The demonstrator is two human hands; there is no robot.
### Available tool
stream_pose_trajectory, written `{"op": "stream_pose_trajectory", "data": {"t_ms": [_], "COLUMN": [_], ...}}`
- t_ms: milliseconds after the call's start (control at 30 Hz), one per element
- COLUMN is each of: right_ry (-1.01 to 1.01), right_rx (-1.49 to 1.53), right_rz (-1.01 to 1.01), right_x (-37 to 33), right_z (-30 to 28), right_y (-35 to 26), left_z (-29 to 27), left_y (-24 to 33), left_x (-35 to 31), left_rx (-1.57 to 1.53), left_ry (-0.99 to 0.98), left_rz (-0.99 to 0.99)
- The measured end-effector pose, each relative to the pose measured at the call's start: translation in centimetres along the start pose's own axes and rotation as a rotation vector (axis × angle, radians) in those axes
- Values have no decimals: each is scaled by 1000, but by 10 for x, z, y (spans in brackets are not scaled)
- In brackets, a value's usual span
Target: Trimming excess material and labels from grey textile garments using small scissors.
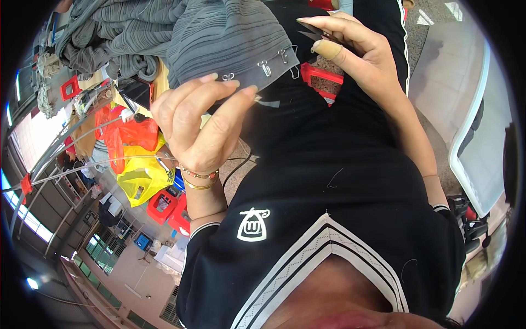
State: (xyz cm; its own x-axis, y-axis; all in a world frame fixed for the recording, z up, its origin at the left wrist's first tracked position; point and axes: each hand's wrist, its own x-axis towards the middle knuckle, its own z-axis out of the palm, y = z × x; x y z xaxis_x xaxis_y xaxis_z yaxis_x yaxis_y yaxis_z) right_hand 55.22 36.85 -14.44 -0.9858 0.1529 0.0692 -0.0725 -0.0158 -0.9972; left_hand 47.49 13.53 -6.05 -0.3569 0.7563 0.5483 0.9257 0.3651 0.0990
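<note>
A grey pleated garment (219,38) lies across my lap, its smooth edge band turned toward me. Several metal hooks (264,68) sit along that band, and loose thread ends hang at its right corner. My left hand (200,123) is closed on the near edge of the band, its fingertips beside the leftmost hook. A small pale strip (269,103) shows just past those fingertips. To the right of the garment, my right hand (367,63) holds dark thread snips (313,33), blades pointing left and apart from the cloth. Tan tape (327,49) wraps the right thumb.
More grey pleated cloth (126,38) is heaped at the far left. Red and yellow plastic bags (139,175) hang at the left above red stools (164,205). A red plastic frame (323,74) shows beyond my lap. A white-edged panel (471,120) stands at the right.
</note>
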Motion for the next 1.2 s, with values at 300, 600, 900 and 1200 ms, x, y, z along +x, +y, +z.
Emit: {"op": "stream_pose_trajectory", "data": {"t_ms": [300,600,900,1200], "right_ry": [-4,27,32,171], "right_rx": [79,-72,52,49], "right_rz": [-20,-96,23,-79], "right_x": [-1,-3,-3,16], "right_z": [-7,5,-1,-18], "right_y": [9,6,6,-20], "left_z": [-25,-13,22,18], "left_y": [27,4,-13,-7], "left_x": [10,18,58,78], "left_rx": [-315,-30,-25,-453], "left_ry": [35,-215,-276,-320], "left_rz": [-150,-131,145,-491]}}
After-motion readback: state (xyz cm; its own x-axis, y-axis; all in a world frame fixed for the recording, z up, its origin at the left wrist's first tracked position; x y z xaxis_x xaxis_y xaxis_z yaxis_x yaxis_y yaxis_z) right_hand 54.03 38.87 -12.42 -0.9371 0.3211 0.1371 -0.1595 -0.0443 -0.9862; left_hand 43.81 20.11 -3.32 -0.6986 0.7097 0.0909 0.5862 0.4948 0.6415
